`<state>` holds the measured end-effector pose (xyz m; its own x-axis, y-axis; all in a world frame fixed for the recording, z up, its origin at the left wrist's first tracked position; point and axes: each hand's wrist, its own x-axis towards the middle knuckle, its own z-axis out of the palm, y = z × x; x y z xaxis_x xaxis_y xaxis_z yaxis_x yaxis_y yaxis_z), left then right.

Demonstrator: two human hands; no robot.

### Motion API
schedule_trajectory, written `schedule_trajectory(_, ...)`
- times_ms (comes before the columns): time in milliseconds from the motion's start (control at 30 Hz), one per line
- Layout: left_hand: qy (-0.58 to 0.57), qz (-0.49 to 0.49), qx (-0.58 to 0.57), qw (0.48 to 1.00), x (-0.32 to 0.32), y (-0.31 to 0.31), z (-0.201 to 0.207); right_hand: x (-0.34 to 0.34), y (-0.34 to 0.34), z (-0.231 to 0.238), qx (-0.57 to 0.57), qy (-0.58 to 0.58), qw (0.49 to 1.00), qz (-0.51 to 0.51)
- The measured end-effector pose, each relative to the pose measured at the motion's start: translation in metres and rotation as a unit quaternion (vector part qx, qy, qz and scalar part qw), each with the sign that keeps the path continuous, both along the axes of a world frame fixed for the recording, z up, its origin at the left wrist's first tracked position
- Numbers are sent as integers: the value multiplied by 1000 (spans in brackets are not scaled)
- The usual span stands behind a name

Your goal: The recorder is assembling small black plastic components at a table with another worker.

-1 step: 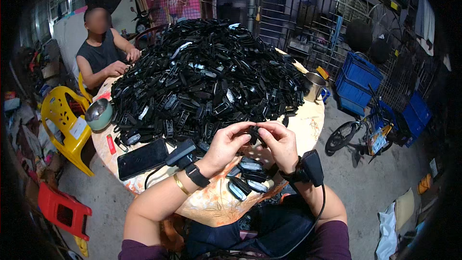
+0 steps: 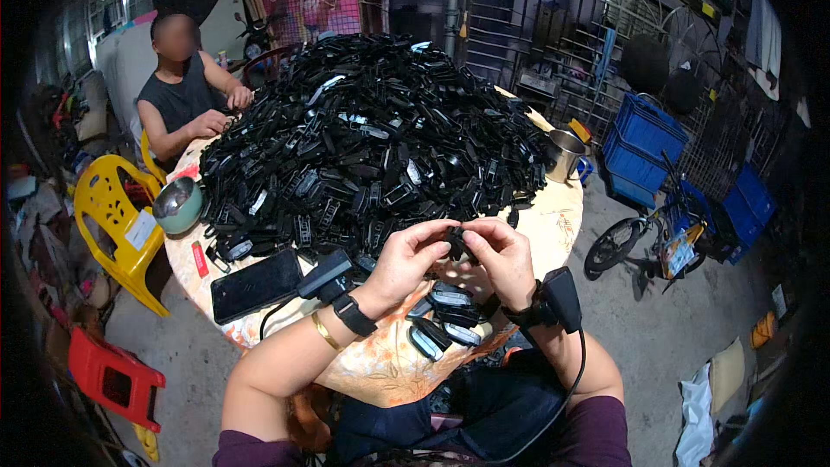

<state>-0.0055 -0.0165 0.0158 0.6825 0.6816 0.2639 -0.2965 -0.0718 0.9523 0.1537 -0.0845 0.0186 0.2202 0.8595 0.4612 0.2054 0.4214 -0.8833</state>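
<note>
Pinching black part [image 2: 456, 246] above lettered tablecloth [image 2: 550, 229]

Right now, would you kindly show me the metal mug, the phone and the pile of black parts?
Metal mug [image 2: 564, 159], head view: outer side wall.
Phone [image 2: 256, 285], head view: middle of screen.
Pile of black parts [image 2: 367, 151], head view: its middle.

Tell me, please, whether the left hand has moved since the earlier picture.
No, I see no shift: the left hand keeps the same place, to the right of the black phone.
</note>
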Motion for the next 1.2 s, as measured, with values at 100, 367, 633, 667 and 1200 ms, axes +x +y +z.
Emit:
schedule_trajectory(100, 52, 26, 45, 997, -1, -2, 3, 0, 2, -6, -16, 30, 999, 17)
schedule_trajectory(367, -43, 3, -125, 991, 0, -3, 5, -12, 13, -11, 137, -137, 977, -93)
schedule_trajectory(633, -70, -48, -60, 995, -4, 12, 11, -11, -3, 3, -70, -88, 993, 18)
schedule_trajectory(667, -59, -39, -33, 997, -5, 10, 14, -10, -2, -1, -14, -132, 991, -12)
schedule_trajectory(1200, 213, -95, 269, 934, 2, 2, 16, 59, 13, -7, -196, -409, 880, -140)
